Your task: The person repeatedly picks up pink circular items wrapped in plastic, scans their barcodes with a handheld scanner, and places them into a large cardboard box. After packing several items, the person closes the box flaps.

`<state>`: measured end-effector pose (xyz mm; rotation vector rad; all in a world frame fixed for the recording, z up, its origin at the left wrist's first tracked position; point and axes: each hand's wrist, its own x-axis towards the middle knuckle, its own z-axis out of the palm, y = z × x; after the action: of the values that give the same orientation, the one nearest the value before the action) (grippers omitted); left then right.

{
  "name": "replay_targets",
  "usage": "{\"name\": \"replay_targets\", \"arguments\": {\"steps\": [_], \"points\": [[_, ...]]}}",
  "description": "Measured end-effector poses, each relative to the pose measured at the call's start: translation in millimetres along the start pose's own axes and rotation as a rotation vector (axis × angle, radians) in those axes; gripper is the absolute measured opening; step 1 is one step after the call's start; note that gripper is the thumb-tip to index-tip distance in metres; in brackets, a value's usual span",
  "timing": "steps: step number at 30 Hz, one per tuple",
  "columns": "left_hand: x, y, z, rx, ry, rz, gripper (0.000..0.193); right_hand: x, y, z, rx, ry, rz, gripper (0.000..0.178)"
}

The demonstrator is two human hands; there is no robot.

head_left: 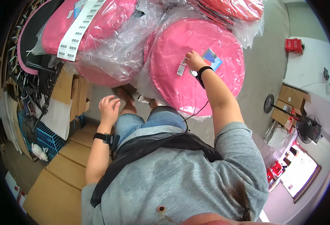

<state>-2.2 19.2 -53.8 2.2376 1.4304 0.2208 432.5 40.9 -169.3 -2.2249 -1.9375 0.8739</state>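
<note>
A round pink fabric disc [180,71] in a clear plastic bag leans in front of me. My right hand [195,60] presses a small white label [181,67] onto its face, beside a blue tag [211,58]. My left hand [108,107] hangs lower left with its fingers loosely apart, holding nothing, above my knee in blue jeans. Both wrists wear black bands.
More bagged pink discs [108,22] pile at the top, with a long strip of white barcode labels [78,30] lying over them. Flat cardboard boxes [63,176] and a blue crate [47,137] are at the left. A black fan [303,123] stands at the right.
</note>
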Motion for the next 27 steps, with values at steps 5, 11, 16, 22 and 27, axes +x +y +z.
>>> {"name": "replay_targets", "arguments": {"steps": [5, 11, 16, 22, 27], "points": [[-20.5, -4.4, 0.7, 0.024, -0.016, -0.142, 0.016, 12.5, 8.5, 6.9, -0.063, -0.076, 0.002, 0.027], [-13.6, 2.1, 7.2, 0.033, -0.036, -0.118, 0.017, 21.1, 19.3, 14.5, -0.101, -0.113, -0.025, 0.026], [-6.4, 8.7, 7.3, -0.005, -0.058, -0.138, 0.017, 19.3, 11.9, 14.3, -0.123, -0.080, -0.004, 0.028], [-11.0, 8.2, 8.3, 0.049, -0.082, -0.135, 0.018, 8.2, -10.8, 1.7, -0.183, 0.077, 0.037, 0.031], [-12.1, 7.3, 9.6, -0.005, -0.123, -0.212, 0.018, 8.1, -8.1, 2.4, 0.064, 0.346, 0.178, 0.028]]}}
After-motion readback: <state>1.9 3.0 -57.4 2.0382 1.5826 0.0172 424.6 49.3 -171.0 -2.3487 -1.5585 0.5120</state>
